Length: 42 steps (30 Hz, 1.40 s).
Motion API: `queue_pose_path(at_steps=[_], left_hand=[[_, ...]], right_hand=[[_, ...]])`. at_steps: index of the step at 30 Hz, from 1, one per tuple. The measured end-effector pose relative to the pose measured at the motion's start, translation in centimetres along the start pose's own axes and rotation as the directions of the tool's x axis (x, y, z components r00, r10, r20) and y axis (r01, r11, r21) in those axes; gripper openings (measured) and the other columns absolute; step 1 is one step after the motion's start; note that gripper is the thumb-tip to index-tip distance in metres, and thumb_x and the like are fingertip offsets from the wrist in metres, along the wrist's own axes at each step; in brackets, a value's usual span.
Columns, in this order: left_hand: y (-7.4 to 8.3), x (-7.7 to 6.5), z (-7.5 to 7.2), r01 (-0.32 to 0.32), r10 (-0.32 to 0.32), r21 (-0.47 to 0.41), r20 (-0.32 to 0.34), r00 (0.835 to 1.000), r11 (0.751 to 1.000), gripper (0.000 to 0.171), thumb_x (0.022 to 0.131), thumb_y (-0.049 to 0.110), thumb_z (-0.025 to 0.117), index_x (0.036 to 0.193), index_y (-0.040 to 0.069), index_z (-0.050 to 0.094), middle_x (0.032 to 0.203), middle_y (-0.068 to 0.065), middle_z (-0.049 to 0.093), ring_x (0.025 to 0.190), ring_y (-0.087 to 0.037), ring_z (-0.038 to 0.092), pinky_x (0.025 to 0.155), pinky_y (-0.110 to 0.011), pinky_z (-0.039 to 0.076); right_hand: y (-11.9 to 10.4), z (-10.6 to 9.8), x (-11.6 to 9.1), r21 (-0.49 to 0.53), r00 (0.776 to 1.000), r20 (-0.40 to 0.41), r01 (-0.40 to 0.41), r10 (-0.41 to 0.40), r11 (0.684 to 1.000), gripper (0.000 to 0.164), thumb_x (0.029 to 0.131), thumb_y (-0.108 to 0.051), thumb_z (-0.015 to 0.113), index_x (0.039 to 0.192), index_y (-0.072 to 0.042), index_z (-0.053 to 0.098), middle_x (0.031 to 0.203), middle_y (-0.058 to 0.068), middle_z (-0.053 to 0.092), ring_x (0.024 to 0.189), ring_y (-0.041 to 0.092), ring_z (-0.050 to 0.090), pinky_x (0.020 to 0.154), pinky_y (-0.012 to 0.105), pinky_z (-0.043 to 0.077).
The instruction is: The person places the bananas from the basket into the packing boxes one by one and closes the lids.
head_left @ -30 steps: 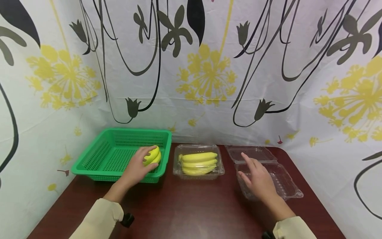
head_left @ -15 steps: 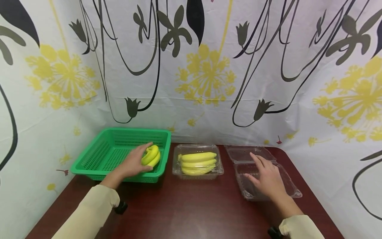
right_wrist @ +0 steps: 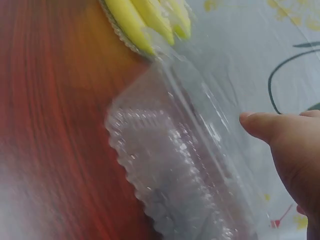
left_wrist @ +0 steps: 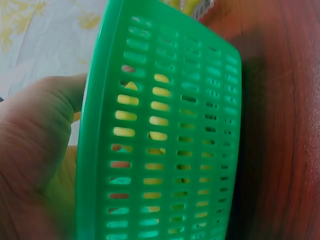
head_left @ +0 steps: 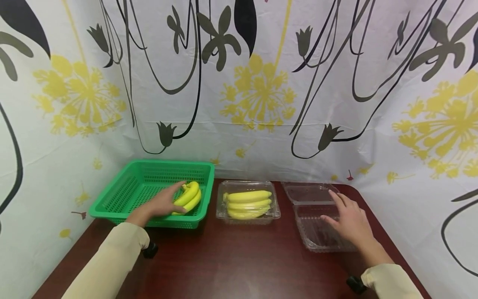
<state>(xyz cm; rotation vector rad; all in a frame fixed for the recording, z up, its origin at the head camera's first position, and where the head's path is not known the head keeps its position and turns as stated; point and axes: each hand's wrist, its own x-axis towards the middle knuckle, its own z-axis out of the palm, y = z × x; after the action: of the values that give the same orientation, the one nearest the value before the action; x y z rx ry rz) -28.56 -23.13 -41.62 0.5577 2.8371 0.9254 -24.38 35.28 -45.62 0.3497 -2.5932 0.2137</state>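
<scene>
A bunch of yellow bananas [head_left: 192,197] lies in the right part of the green basket [head_left: 115,215]. My left hand [head_left: 160,204] reaches over the basket's front rim and spans the bunch from its left, index finger near the stem and thumb along the near side. In the left wrist view, the basket wall hides most of its grip, with yellow showing through the slots. My right hand [head_left: 351,218] hovers over the clear clamshell box [head_left: 317,228], whose lid [head_left: 310,193] lies back. Its fingers are extended, holding nothing.
Between basket and lidded-back box stands a second clear box [head_left: 276,211], closed over several bananas [head_left: 248,203]. All stand on a dark red-brown table [head_left: 235,261], against a patterned cloth [head_left: 254,153] behind.
My left hand has shifted left around the bunch, leaving more of the bananas visible; they now lie more slanted. My right hand has moved right across the clear box, uncovering its left part.
</scene>
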Motion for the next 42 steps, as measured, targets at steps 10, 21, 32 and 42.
queue_pose_path(at_steps=[10,21,32,42], left_hand=[[-0.4,0.1,-0.4,0.086,-0.087,0.007,0.061,0.994,0.996,0.087,0.085,0.027,0.076,0.153,0.007,0.026,0.134,-0.032,0.047,0.111,-0.041,0.054,0.078,-0.048,0.046],[-1.4,0.0,-0.5,0.046,-0.047,0.027,0.045,0.998,0.999,0.068,0.088,0.023,0.074,0.144,0.000,0.043,0.120,-0.026,0.058,0.106,-0.041,0.057,0.080,-0.049,0.049],[-1.6,0.2,-0.3,0.023,-0.022,0.047,-0.018,1.000,0.999,0.055,0.086,0.017,0.075,0.134,0.003,0.055,0.119,-0.021,0.061,0.101,-0.036,0.060,0.077,-0.046,0.050],[-1.6,0.0,-0.3,-0.008,0.014,0.084,-0.080,0.997,0.996,0.047,0.083,0.006,0.075,0.128,0.007,0.062,0.118,-0.019,0.063,0.097,-0.033,0.061,0.074,-0.044,0.051]], right_hand=[[2.5,-0.7,-0.1,0.075,0.981,0.133,-0.155,0.144,0.985,0.087,0.078,-0.026,0.081,0.148,-0.006,0.034,0.135,0.034,0.039,0.112,0.059,0.040,0.082,0.073,0.035],[4.5,-0.6,-1.1,0.141,0.962,0.200,-0.214,0.184,0.967,0.069,0.085,-0.019,0.074,0.140,0.005,0.041,0.127,0.034,0.043,0.112,0.056,0.041,0.085,0.070,0.036],[5.6,-0.8,-2.2,0.303,0.952,0.251,-0.250,0.176,0.920,0.052,0.086,-0.008,0.071,0.130,0.011,0.050,0.123,0.039,0.051,0.095,0.050,0.061,0.077,0.059,0.049],[6.1,-0.5,-3.3,0.518,0.874,0.358,-0.478,0.328,0.710,0.051,0.094,-0.012,0.065,0.137,0.007,0.045,0.124,0.037,0.051,0.084,0.012,0.063,0.062,0.033,0.055]])
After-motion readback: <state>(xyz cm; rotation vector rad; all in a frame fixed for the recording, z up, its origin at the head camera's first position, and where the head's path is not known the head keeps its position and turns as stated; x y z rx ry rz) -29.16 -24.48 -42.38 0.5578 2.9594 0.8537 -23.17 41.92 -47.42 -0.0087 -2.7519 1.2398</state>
